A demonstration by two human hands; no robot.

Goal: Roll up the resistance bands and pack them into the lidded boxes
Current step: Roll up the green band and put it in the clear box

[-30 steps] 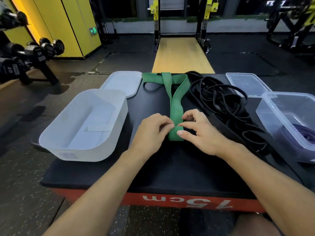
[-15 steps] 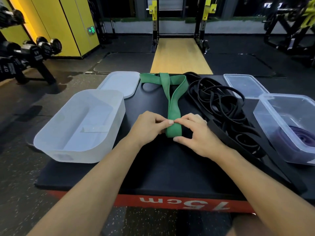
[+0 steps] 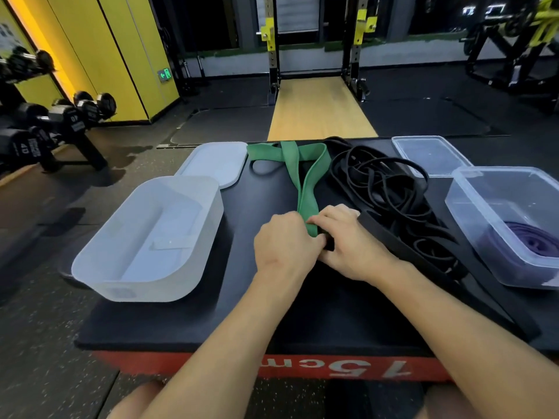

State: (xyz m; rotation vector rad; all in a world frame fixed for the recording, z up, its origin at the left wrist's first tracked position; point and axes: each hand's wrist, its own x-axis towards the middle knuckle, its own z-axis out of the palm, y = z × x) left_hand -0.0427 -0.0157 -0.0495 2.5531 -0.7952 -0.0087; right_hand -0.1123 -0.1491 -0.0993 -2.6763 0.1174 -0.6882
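On the table point(image 3: 272, 313), between the white box point(image 3: 151, 285) and the black bands point(image 3: 384, 189), my left hand point(image 3: 282, 240) and right hand point(image 3: 348, 240) both grip the green band point(image 3: 308, 189) at its rolled near end.

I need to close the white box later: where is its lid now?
Head view: the white lid lies flat at the platform's far left, behind the white box, left of the green band.

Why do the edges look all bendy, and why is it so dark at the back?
Head view: the wide-angle lens bends straight lines near the borders, like the yellow wall and the red platform edge; the far windows are black, with no daylight; the left hand and right hand gripping the green band look sharp.
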